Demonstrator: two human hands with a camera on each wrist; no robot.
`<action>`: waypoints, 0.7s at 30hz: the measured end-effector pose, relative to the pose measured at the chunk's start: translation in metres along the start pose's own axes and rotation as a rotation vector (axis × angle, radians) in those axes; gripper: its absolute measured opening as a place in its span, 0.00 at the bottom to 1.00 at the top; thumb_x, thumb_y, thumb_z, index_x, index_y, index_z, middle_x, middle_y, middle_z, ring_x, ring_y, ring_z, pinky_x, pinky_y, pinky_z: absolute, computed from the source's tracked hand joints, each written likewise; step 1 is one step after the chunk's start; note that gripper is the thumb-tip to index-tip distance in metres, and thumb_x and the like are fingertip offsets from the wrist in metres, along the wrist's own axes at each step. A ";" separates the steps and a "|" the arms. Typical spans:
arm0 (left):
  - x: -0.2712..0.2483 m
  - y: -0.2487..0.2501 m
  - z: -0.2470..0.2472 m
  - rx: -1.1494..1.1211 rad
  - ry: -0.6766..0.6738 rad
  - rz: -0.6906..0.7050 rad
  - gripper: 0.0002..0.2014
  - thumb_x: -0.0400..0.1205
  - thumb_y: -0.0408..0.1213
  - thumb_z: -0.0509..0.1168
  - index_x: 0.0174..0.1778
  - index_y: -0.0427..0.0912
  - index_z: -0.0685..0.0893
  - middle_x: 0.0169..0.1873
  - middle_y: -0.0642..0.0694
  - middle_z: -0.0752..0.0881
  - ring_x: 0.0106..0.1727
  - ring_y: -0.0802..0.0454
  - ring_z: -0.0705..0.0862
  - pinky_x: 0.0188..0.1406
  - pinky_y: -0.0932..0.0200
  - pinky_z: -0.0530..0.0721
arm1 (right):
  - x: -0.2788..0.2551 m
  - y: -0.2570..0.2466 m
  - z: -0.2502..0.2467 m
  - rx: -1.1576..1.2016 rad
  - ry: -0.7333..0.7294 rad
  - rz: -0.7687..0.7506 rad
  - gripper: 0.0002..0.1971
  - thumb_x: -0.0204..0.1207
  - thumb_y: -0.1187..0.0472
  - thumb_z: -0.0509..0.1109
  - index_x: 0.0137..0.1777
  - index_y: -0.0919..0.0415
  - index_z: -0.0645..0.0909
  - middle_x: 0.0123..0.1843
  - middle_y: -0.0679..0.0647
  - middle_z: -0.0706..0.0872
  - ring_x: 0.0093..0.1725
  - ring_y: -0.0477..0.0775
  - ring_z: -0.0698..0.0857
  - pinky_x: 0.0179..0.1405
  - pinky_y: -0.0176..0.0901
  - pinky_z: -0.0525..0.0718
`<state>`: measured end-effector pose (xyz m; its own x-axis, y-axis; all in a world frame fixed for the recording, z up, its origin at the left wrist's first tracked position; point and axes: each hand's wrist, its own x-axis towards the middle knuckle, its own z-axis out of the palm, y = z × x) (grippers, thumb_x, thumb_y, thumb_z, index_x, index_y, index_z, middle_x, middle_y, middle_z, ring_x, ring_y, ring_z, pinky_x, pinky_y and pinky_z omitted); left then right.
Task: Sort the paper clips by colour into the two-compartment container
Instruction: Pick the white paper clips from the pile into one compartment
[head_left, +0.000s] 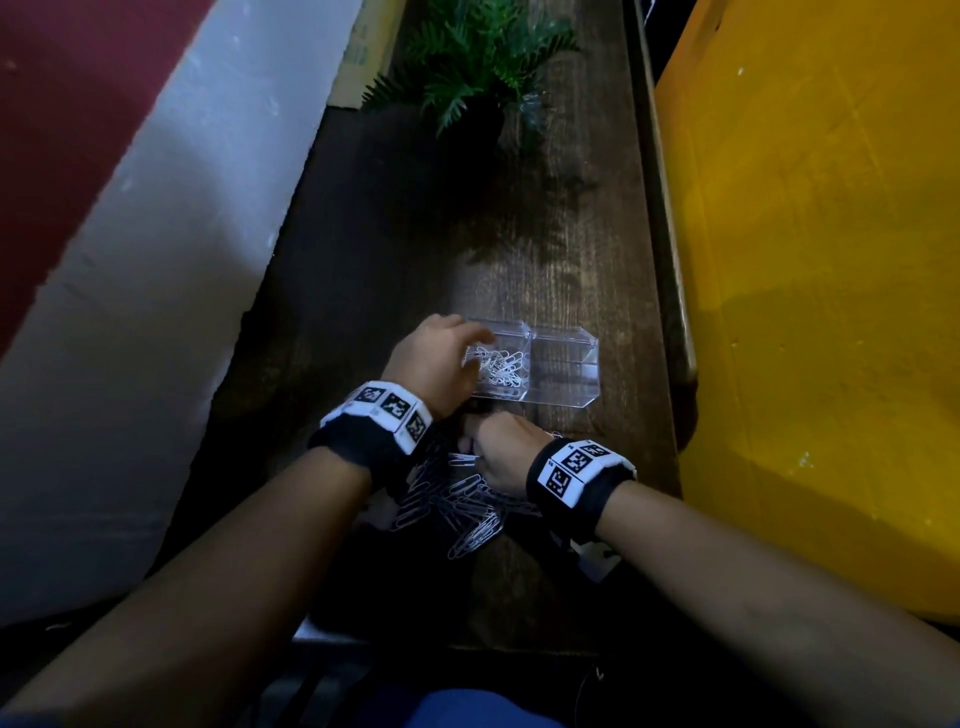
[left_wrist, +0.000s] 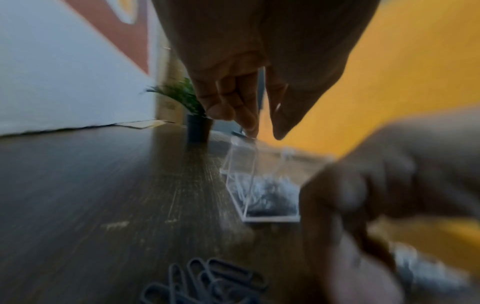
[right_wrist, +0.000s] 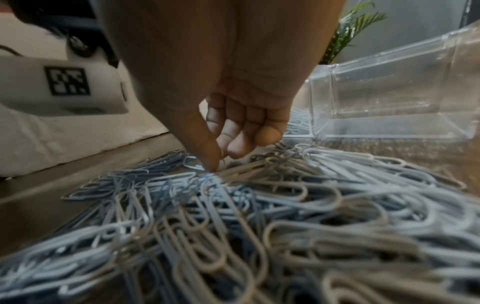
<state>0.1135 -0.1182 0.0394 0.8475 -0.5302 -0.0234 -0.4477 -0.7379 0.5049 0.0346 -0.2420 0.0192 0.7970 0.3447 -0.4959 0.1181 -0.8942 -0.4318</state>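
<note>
A clear two-compartment container (head_left: 563, 364) stands on the dark wooden table (head_left: 571, 249), its left compartment holding a small heap of white paper clips (head_left: 498, 366) while the right compartment shows only its bare clear floor. The left hand (head_left: 434, 358) reaches over the container's left end, fingers pointing down; in the left wrist view one fingertip (left_wrist: 250, 127) touches the top edge of the container's wall, and the thumb hangs apart from it, so the hand looks loosely spread, holding nothing that can be seen. Nearer the person, a loose pile of paper clips (head_left: 457, 506) lies on the table, a mix of pale and darker grey-blue ones tangled together. The right hand (head_left: 501, 452) rests on the far edge of this pile, just in front of the container; the right wrist view shows its thumb (right_wrist: 207, 152) and curled fingers pressed down among the clips and drawn toward each other, seemingly pinching at one clip, though which one is closed between them cannot be told. Both wrists carry black bands with white marker blocks (head_left: 389, 410). A small potted fern (head_left: 478, 67) stands at the far end of the table, well apart from the container, with a yellow surface (head_left: 810, 260) along the right side and a white and red wall (head_left: 156, 234) along the left.
</note>
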 end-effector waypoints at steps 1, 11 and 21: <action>-0.005 -0.005 -0.003 -0.059 0.059 -0.017 0.15 0.75 0.34 0.67 0.58 0.51 0.84 0.52 0.50 0.85 0.54 0.49 0.80 0.51 0.51 0.81 | -0.001 0.000 0.002 0.001 0.014 -0.012 0.13 0.71 0.69 0.65 0.54 0.56 0.77 0.43 0.54 0.82 0.47 0.60 0.84 0.45 0.49 0.84; -0.103 -0.063 0.012 -0.133 0.099 -0.277 0.12 0.72 0.30 0.72 0.47 0.51 0.88 0.43 0.48 0.86 0.41 0.45 0.86 0.45 0.57 0.83 | -0.005 0.005 -0.042 0.078 0.424 -0.035 0.04 0.79 0.62 0.65 0.50 0.58 0.81 0.43 0.47 0.76 0.44 0.48 0.75 0.44 0.39 0.69; -0.145 -0.050 0.035 0.016 -0.137 -0.454 0.12 0.73 0.56 0.70 0.49 0.58 0.83 0.51 0.54 0.87 0.49 0.49 0.86 0.46 0.58 0.83 | 0.018 0.007 -0.065 -0.188 0.428 0.186 0.10 0.80 0.57 0.67 0.57 0.58 0.84 0.54 0.53 0.85 0.54 0.55 0.82 0.58 0.49 0.78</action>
<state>0.0031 -0.0187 -0.0128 0.9137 -0.2021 -0.3525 -0.0463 -0.9136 0.4040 0.0881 -0.2610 0.0557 0.9814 0.0615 -0.1816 0.0239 -0.9789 -0.2027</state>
